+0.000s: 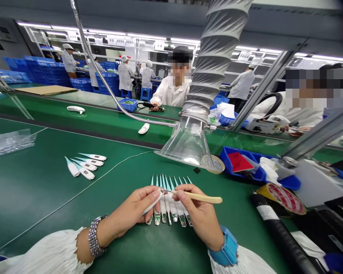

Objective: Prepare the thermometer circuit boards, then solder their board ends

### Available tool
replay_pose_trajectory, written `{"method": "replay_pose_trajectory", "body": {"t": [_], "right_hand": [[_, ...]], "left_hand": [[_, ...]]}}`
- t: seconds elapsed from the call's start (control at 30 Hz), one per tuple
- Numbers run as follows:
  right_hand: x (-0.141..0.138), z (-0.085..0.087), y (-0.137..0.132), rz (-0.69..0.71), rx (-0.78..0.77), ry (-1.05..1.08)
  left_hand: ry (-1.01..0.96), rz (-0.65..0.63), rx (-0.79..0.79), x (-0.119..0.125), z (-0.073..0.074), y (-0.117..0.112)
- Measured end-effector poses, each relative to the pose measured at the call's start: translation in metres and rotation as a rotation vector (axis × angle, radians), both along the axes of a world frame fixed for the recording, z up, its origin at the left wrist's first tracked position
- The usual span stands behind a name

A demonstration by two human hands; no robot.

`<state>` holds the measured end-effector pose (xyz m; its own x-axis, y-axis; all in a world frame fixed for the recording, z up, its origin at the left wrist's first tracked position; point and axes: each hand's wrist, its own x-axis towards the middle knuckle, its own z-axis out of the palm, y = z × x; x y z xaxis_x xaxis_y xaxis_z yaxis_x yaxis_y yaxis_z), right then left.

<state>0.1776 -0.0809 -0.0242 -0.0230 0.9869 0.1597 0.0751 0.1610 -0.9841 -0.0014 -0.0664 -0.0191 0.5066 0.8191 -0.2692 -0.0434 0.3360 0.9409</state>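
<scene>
slim bamboo stick [201, 197] in right hand [197, 215]

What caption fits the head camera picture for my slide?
Left hand holds a digital thermometer, right hand a wooden stick.

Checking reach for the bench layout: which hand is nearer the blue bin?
Right. The right hand holds a wooden stick and sits below and to the left of the blue bin. The left hand, holding a thermometer, is farther left.
</scene>
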Motion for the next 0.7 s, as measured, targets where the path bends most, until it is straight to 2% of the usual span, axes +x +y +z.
{"method": "replay_pose_trajectory", "body": {"t": [0.2, 0.43, 0.7], "right_hand": [[0.0003, 0.0009, 0.0007, 0.048, -0.039, -0.006], [0.0006, 0.0028, 0.0052, 0.086, -0.173, 0.157], [0.0019, 0.0041, 0.007, 0.112, -0.209, 0.183]], "left_hand": [[0.07, -0.023, 0.085, -0.0012, -0.0001, 0.0013], [0.118, -0.066, 0.232, -0.0046, -0.006, 0.0042], [0.165, -0.086, 0.314, -0.0062, -0.0053, 0.0078]]}}
